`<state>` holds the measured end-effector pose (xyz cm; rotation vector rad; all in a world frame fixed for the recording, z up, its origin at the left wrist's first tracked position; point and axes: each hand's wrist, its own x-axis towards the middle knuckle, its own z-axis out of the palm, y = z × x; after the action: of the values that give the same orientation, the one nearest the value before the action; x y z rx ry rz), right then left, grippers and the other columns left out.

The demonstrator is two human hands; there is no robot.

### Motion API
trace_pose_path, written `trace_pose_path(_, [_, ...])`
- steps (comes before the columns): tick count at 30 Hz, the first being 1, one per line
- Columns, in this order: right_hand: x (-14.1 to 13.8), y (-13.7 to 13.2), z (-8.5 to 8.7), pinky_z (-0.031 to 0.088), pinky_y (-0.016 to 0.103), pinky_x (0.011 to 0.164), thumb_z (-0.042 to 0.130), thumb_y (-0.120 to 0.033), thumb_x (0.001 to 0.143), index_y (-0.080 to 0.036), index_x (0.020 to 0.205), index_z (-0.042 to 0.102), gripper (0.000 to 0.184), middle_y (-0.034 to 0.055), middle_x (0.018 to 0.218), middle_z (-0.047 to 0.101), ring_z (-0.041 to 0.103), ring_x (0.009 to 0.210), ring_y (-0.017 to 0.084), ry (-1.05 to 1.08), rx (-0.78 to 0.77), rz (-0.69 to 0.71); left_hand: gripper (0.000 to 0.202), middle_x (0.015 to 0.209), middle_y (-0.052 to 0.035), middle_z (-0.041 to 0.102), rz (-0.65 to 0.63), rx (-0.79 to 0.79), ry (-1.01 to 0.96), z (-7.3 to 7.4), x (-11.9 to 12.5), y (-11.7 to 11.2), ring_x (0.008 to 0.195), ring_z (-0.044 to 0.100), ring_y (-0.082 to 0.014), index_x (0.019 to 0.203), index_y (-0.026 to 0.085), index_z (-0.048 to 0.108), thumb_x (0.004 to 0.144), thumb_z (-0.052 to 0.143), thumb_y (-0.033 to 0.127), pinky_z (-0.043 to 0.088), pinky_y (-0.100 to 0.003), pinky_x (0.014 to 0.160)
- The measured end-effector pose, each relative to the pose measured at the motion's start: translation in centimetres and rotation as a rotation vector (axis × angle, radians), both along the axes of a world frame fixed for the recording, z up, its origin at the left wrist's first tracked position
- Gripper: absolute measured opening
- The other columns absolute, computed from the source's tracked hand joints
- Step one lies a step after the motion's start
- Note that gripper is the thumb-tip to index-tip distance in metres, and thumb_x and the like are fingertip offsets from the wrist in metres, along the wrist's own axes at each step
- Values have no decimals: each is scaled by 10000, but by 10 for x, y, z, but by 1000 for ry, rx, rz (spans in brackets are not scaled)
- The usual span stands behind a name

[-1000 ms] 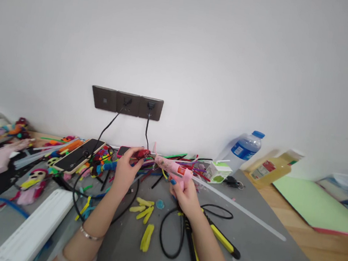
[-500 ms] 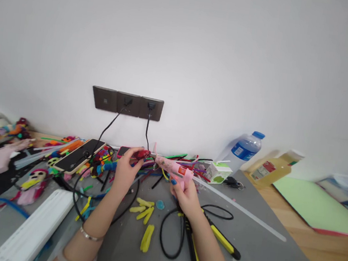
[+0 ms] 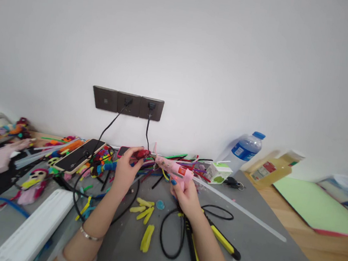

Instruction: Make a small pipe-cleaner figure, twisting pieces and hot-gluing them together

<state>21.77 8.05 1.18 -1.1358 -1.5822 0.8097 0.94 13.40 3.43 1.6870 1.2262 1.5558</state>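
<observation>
My right hand [image 3: 186,194] is wrapped round the handle of a pink glue gun [image 3: 169,166]. A long translucent glue stick [image 3: 243,212] sticks out of its back end toward the lower right. The gun's nozzle points left, close to a small dark-red fuzzy piece [image 3: 142,154]. Between its thumb and fingers my left hand [image 3: 127,168] pinches that red piece. Whether the nozzle touches it I cannot tell. Below the hands lie several yellow fuzzy pieces [image 3: 145,212] and a small blue disc [image 3: 160,205] on the grey table mat [image 3: 127,256].
Black-and-yellow handled tools [image 3: 222,240] lie by my right forearm, amid a looping black cable [image 3: 161,235]. To the left are a phone [image 3: 79,155], a white box [image 3: 35,228] and a small doll [image 3: 32,185]. A water bottle [image 3: 245,151] and a yellow-liquid bottle [image 3: 272,170] stand at right.
</observation>
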Motion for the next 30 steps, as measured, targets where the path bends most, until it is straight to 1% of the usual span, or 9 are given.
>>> trace_pose_path(6, [0, 0, 0, 292, 249, 436, 473, -535, 887, -168, 808, 565, 386, -42, 504, 411, 348, 435, 113, 15, 30, -11, 290, 1109, -79, 701, -2, -9, -12, 1, 0, -1, 1029, 663, -236, 1059, 198, 661, 779, 591, 165, 559, -389, 893])
trace_pose_path(9, [-1, 0, 1, 291, 248, 434, 481, -550, 880, -177, 767, 541, 394, -40, 498, 415, 347, 432, 110, 17, 27, -20, 286, 1113, -82, 696, -12, -15, -23, 1, 0, 0, 1039, 662, -238, 1060, 195, 658, 782, 593, 174, 558, -391, 898])
trace_pose_path(11, [-1, 0, 3, 287, 246, 426, 482, -569, 873, -185, 744, 522, 407, -42, 492, 410, 342, 428, 107, 16, 20, -26, 285, 1113, -80, 695, -19, -15, -23, 1, 1, 0, 1037, 663, -235, 1059, 197, 658, 783, 594, 175, 555, -390, 903])
trace_pose_path(17, [-5, -4, 17, 260, 236, 399, 471, -628, 865, -179, 837, 534, 454, -64, 471, 389, 314, 403, 100, 104, 41, 34, 278, 1090, -71, 703, -37, -4, -11, 2, 1, -1, 1025, 663, -225, 1046, 200, 666, 780, 590, 170, 557, -372, 894])
trace_pose_path(21, [-6, -3, 18, 250, 234, 394, 479, -653, 866, -180, 773, 543, 487, -62, 434, 388, 311, 386, 94, 165, 60, 57, 283, 1081, -65, 709, -71, 0, 6, 1, 2, -1, 1009, 666, -215, 1050, 198, 670, 778, 592, 174, 562, -364, 887])
trace_pose_path(23, [-6, -2, 17, 227, 230, 386, 494, -643, 870, -188, 715, 525, 481, -59, 420, 396, 304, 373, 88, 232, 49, 74, 294, 1090, -69, 714, -91, -13, 21, -1, 3, 0, 1016, 668, -220, 1060, 194, 675, 778, 595, 183, 565, -370, 884])
trace_pose_path(26, [-8, -1, 17, 196, 228, 368, 482, -640, 876, -210, 641, 473, 491, -65, 396, 365, 288, 348, 86, 429, 27, 113, 325, 1118, -73, 721, -135, -45, 44, -4, 4, 0, 1030, 674, -227, 1094, 196, 679, 780, 595, 185, 564, -385, 900])
trace_pose_path(28, [-10, -1, 19, 188, 228, 364, 448, -646, 884, -218, 626, 453, 500, -75, 386, 323, 261, 335, 85, 549, -2, 131, 344, 1137, -74, 721, -156, -59, 52, -5, 5, 0, 1045, 674, -228, 1116, 198, 675, 783, 594, 182, 559, -392, 917])
trace_pose_path(30, [-10, -1, 21, 179, 224, 364, 429, -639, 892, -218, 655, 471, 485, -85, 386, 301, 236, 329, 82, 608, -37, 130, 348, 1142, -75, 720, -155, -62, 50, -5, 6, 0, 1056, 672, -229, 1123, 195, 670, 783, 598, 185, 562, -387, 915])
